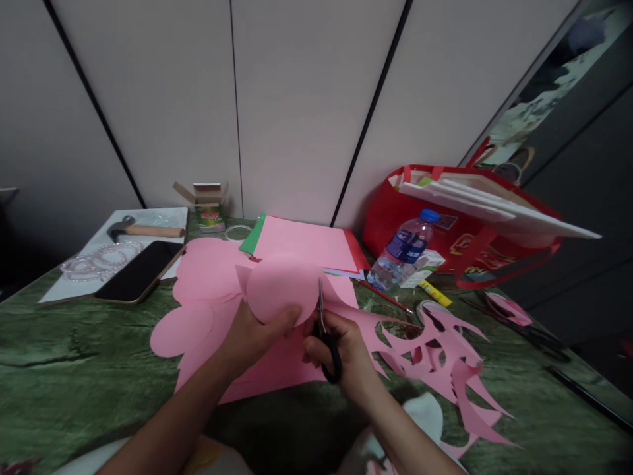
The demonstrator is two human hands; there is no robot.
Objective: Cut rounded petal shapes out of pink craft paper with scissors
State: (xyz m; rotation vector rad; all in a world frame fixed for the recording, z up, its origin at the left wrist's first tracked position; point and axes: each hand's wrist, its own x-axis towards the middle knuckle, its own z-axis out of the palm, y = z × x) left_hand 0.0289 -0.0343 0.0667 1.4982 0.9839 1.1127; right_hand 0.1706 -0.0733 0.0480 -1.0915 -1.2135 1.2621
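Note:
My left hand pinches a rounded piece of pink paper, its thumb lying on top near the lower edge. In my right hand is a pair of scissors with black handles, fingers wrapped through the loops. The blades point away from me and meet the right edge of the pink piece. Beneath both hands lie larger pink sheets. Rounded pink cutouts rest to the left of my left hand. A tangle of pink paper scraps spreads out to the right.
Left: a hammer, a phone and clear beaded rings on a white board. Behind: an opened small box and stacked coloured paper. Right: a water bottle, a yellow tube and a red bag.

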